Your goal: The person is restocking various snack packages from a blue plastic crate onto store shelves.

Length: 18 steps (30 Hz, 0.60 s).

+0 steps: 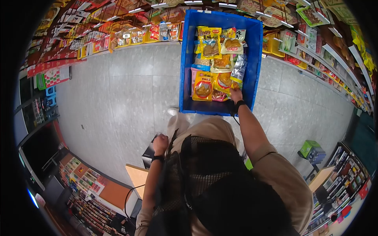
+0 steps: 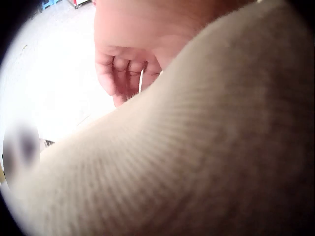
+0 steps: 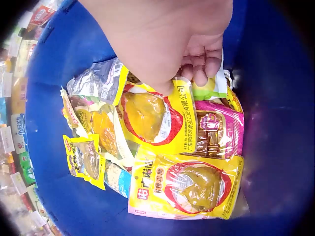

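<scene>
My right hand (image 1: 236, 95) (image 3: 172, 44) reaches into the near right part of a blue bin (image 1: 258, 59) (image 3: 54, 167). Its thumb and bent fingers pinch the edge of a yellow food packet (image 1: 223, 80) (image 3: 147, 115), which lies on other packets. Beside it is another yellow packet (image 1: 203, 87) (image 3: 197, 187) with a red ring. A silver packet (image 1: 239, 67) (image 3: 98, 83) lies farther up the bin's right side. Away from the bin, my left hand (image 1: 160, 144) (image 2: 133, 54) hangs by my leg, fingers loosely curled, with no object visible in it.
Shelves of packaged snacks (image 1: 138, 37) curve along the far side, beyond the bin, and down the right (image 1: 315, 59). Grey floor tiles (image 1: 130, 86) surround the bin. A black box (image 1: 148, 154) stands near my left hand; a green box (image 1: 311, 149) is at the right.
</scene>
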Tool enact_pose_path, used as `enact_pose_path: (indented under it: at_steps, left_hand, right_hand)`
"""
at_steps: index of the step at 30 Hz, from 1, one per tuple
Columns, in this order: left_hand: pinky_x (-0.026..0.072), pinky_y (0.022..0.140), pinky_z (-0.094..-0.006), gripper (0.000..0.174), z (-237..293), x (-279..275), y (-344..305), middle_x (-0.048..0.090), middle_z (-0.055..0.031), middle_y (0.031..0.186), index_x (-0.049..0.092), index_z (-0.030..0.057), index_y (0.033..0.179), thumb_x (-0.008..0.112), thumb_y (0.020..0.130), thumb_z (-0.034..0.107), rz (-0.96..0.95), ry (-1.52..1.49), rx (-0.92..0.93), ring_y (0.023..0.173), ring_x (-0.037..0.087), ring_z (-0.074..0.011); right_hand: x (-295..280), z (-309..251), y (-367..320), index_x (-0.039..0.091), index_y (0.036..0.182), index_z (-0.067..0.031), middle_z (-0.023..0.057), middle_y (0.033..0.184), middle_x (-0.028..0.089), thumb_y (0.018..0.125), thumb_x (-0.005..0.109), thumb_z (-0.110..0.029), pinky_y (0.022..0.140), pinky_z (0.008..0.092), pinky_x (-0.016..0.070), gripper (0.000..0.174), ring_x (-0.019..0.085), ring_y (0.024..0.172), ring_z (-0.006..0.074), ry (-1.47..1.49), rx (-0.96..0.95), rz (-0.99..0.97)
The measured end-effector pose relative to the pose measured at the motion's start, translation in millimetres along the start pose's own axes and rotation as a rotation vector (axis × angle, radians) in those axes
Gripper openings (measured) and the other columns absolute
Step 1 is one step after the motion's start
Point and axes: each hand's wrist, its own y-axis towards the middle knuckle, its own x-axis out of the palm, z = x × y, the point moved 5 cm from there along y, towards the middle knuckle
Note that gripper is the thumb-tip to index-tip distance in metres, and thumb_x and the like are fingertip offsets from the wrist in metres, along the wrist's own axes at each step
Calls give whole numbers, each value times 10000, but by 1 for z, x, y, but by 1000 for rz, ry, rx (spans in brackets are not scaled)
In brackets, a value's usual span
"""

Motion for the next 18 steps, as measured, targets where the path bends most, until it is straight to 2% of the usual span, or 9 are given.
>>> enact_pose_path:
  at_steps: [2, 3, 6, 7, 11, 13, 14, 16, 18]
  left_hand:
    - [518, 773, -532, 312, 3, 2, 3, 681, -250, 873, 688, 38, 890, 506, 865, 291, 3, 14, 43, 847, 659, -439]
    - [522, 773, -517, 314, -1, 9, 8, 687, -237, 859, 689, 38, 903, 503, 872, 290, -8, -12, 65, 850, 664, -427]
    - [543, 720, -446, 317, -2, 28, 23, 717, -174, 808, 693, 58, 954, 529, 878, 319, -69, -252, 70, 774, 700, -325]
    - [544, 666, -371, 301, 1, 35, 26, 720, -120, 803, 689, 48, 974, 529, 909, 295, -131, -374, 76, 741, 697, -214]
    - [527, 635, -305, 263, 39, 46, 27, 689, -92, 905, 663, 12, 1018, 496, 971, 211, -220, -734, 151, 779, 677, -181]
    - [529, 692, -320, 291, 75, 35, 11, 710, -105, 954, 665, 24, 1041, 504, 965, 254, -171, -892, 219, 809, 677, -181]
    - [530, 720, -328, 307, 96, 23, 3, 720, -112, 978, 666, 30, 1052, 507, 962, 276, -141, -970, 255, 824, 678, -181]
    - [525, 782, -332, 358, 141, -5, -29, 701, -99, 1069, 633, 40, 1144, 476, 1002, 329, -236, -1157, 273, 904, 668, -188]
    - [510, 854, -328, 460, 180, -26, -58, 696, -84, 1075, 602, 30, 1203, 466, 1014, 428, -354, -1478, 249, 944, 662, -183]
  right_hand:
    - [-14, -33, -17, 620, 1174, -57, 154, 1040, 698, 812, 674, -379, 736, 373, 543, 487, 698, 856, 250, 5, 137, -172]
    - [-19, -46, -23, 662, 1123, -67, 120, 978, 699, 830, 648, -376, 645, 333, 528, 426, 686, 783, 181, 14, 90, -130]
    - [-25, -83, -48, 673, 1110, -79, 69, 945, 694, 843, 651, -358, 640, 329, 517, 387, 685, 802, 174, 234, -22, -191]
    - [-28, -101, -63, 679, 1095, -89, 21, 897, 669, 857, 654, -321, 644, 300, 508, 333, 652, 776, 144, 365, -38, -228]
    - [-42, -154, -123, 658, 1010, -84, -21, 843, 603, 898, 615, -230, 662, 247, 480, 190, 565, 730, 81, 495, -278, -397]
    - [-53, -164, -156, 615, 903, -83, -51, 821, 544, 915, 598, -187, 680, 220, 452, 106, 531, 765, 51, 498, -423, -557]
    - [-69, -182, -199, 591, 916, -84, -52, 853, 540, 921, 583, -153, 731, 210, 444, 70, 528, 814, 45, 583, -350, -661]
    - [-84, -199, -253, 575, 953, -81, -58, 894, 538, 930, 560, -115, 782, 210, 433, 43, 525, 846, 39, 645, -336, -838]
    - [-101, -192, -287, 570, 970, -86, -60, 930, 547, 929, 552, -84, 813, 219, 435, 45, 526, 896, 29, 578, -314, -1028]
